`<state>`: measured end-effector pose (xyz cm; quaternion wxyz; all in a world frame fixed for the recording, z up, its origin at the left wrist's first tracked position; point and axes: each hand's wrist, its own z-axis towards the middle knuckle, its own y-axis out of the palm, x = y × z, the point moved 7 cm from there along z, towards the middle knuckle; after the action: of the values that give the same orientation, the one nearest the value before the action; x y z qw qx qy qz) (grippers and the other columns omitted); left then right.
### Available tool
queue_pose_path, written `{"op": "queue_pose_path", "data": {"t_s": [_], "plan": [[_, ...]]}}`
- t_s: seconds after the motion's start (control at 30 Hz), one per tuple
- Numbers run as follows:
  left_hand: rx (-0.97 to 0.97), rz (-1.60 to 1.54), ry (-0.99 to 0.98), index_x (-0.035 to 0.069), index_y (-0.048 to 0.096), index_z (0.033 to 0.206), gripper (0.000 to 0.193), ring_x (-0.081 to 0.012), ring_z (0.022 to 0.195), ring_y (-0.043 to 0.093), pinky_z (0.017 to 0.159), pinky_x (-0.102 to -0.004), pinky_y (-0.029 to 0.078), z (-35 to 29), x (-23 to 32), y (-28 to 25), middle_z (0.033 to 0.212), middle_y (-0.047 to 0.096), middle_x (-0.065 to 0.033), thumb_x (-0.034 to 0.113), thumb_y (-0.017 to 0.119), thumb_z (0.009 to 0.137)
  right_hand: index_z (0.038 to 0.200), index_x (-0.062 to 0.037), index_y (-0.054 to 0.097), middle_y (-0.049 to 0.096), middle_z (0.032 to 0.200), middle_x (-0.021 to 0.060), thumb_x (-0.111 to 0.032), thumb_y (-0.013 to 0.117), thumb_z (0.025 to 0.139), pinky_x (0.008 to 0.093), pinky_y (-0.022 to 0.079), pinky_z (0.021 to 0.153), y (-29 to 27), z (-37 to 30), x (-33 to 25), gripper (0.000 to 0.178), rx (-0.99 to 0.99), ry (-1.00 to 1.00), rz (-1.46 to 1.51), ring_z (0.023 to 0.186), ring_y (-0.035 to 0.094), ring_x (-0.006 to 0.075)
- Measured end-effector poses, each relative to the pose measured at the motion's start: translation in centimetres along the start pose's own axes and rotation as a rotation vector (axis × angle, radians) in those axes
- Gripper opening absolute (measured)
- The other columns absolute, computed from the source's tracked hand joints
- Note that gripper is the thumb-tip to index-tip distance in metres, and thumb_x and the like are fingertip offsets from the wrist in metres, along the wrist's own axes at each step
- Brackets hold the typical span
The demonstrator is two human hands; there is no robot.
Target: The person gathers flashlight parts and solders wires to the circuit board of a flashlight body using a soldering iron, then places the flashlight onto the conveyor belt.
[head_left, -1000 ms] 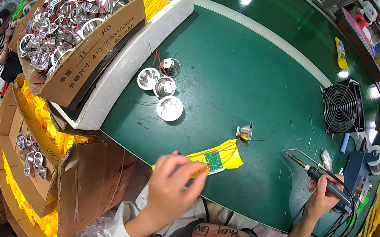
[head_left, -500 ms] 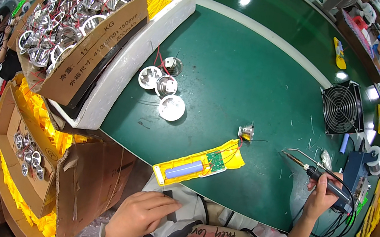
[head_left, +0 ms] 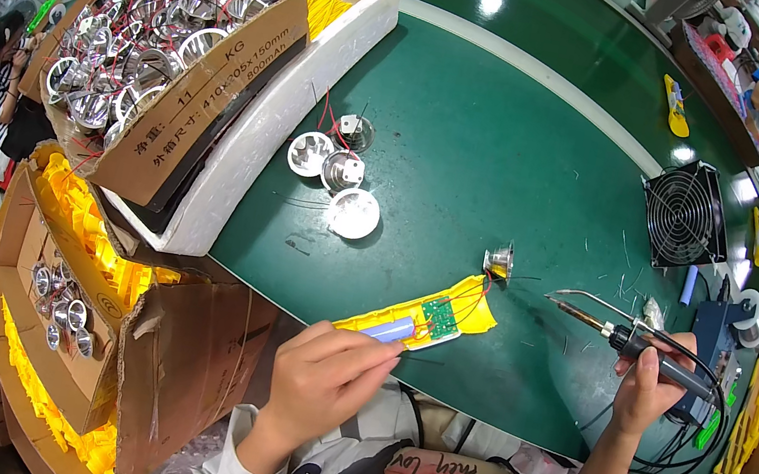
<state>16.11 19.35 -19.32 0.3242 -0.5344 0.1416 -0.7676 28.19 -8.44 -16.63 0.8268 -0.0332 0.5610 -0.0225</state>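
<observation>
My right hand (head_left: 645, 390) grips a soldering iron (head_left: 666, 366), its tip pointing left over the table, with a thin curved metal tube running above it. My left hand (head_left: 323, 385) is closed over the near left end of a yellow casing (head_left: 477, 317) and partly covers it. A thin dark wire (head_left: 424, 360) seems to stick out from its pinched fingertips. In the casing lie a blue-purple battery cell (head_left: 392, 330) and a green circuit board (head_left: 441, 318). Red and dark wires link the board to a small silver lamp reflector (head_left: 499, 261) standing beyond the casing.
Several loose reflectors (head_left: 353, 214) sit left on the green table (head_left: 476, 152). A carton of reflectors (head_left: 210, 106) rests in a white foam box (head_left: 335, 57). At right stand a black fan (head_left: 685, 220), a blue soldering station (head_left: 714, 342) and a solder spool (head_left: 749, 317). Other people work farther off.
My left hand has moved up and right, from below the table edge onto the casing's left end. The soldering iron has shifted slightly left, toward the reflector.
</observation>
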Motion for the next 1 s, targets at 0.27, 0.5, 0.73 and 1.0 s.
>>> {"op": "queue_pose_path", "data": {"t_s": [0.27, 0.5, 0.73, 1.0], "plan": [[0.079, 0.184, -0.022, 0.009, 0.064, 0.071, 0.015, -0.0145, 0.050, 0.045, 0.047, -0.0245, 0.035, 0.2, 0.6, 0.9, 0.064, 0.058, 0.0002, 0.007, 0.071, 0.057, 0.078, -0.0004, 0.040, 0.052, 0.064, 0.0120, -0.010, 0.060, 0.070, 0.0197, 0.040, 0.043, 4.6, 0.5, -1.5, 0.023, -0.258, 0.014, 0.032, 0.046, 0.049, 0.0111], [0.077, 0.200, 0.024, 0.013, 0.064, 0.071, 0.018, -0.0148, 0.058, 0.046, 0.052, -0.0264, 0.034, 0.0, 0.3, 1.9, 0.066, 0.055, 0.0035, 0.010, 0.071, 0.055, 0.078, 0.0001, 0.040, 0.053, 0.066, 0.0134, -0.004, 0.058, 0.068, 0.0205, 0.041, 0.045, 5.6, 0.2, 0.0, 0.021, -0.301, 0.103, 0.093, 0.049, 0.050, 0.0114], [0.062, 0.204, -0.034, 0.011, 0.061, 0.068, 0.014, -0.0158, 0.057, 0.045, 0.053, -0.0283, 0.032, 0.1, -0.1, 2.2, 0.063, 0.052, 0.0026, 0.008, 0.068, 0.057, 0.076, -0.0001, 0.040, 0.052, 0.064, 0.0127, -0.001, 0.056, 0.067, 0.0214, 0.041, 0.046, 6.1, -0.2, 1.1, 0.019, -0.341, 0.177, 0.090, 0.049, 0.049, 0.0112], [0.032, 0.212, -0.029, 0.011, 0.060, 0.069, 0.015, -0.0164, 0.056, 0.044, 0.053, -0.0287, 0.032, 0.2, -0.3, 2.3, 0.062, 0.050, 0.0017, 0.008, 0.068, 0.056, 0.075, 0.0002, 0.040, 0.051, 0.062, 0.0115, 0.003, 0.055, 0.067, 0.0215, 0.041, 0.045, 6.9, -0.9, 1.7, 0.018, -0.360, 0.278, 0.147, 0.048, 0.049, 0.0109]]}}
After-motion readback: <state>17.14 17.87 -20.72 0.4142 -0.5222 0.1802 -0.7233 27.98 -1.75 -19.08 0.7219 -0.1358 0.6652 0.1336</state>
